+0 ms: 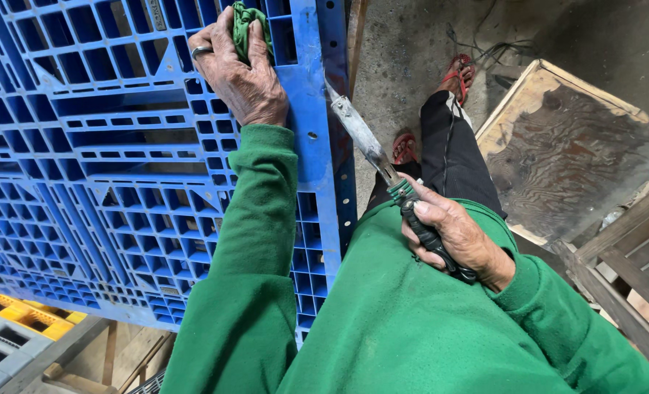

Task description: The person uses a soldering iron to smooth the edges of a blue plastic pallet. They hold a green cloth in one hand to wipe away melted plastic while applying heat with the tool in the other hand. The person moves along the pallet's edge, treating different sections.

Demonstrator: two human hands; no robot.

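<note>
Your left hand [238, 71] rests flat on the upper right part of the blue plastic pallet [105, 182], fingers closed around a crumpled green rag [250, 25] pressed against the grid; a ring sits on one finger. Your right hand [456, 237] is wrapped tight around the black handle of a soldering iron [383, 164], held over your lap. Its grey metal blade angles up and left, tip touching the pallet's right edge rail. Off the pallet's lower left corner lie yellow and grey crates [10, 328]. A worn wooden board [572, 146] sits on the floor to your right, beside your red sandals [459, 73].
</note>
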